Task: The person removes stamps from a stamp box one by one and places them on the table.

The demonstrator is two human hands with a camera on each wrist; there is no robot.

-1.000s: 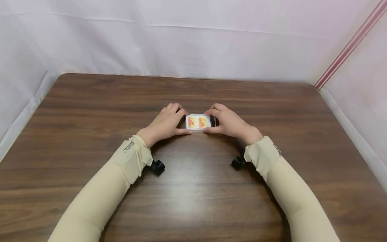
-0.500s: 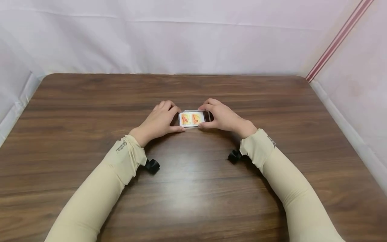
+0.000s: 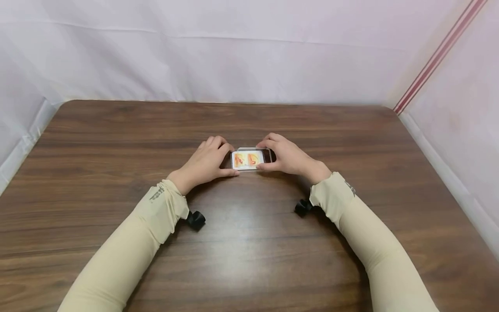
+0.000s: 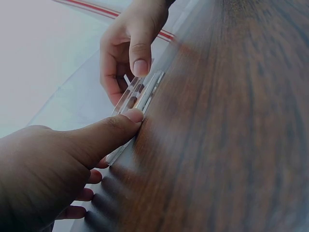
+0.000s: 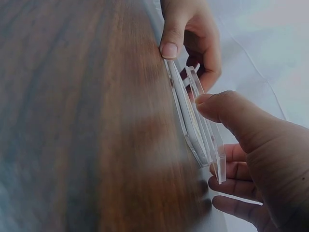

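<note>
Since the earlier frame little has shifted: both hands stay clamped on the clear card case (image 3: 249, 159), left hand (image 3: 206, 161) steadying one end while right hand (image 3: 290, 157) lifts the lid, on the wooden table (image 3: 117, 143) at mid-table.

A dark brown wooden table (image 3: 249, 260) with rounded corners spreads wide on every side of the grip, its grain running left to right. Light pools in a soft glare on the wood just nearer than the grip. Beyond it, a creased white cloth backdrop (image 3: 218, 56) rises behind the far edge. Far to the right, a red stripe (image 3: 436, 56) slants up the cloth.
</note>
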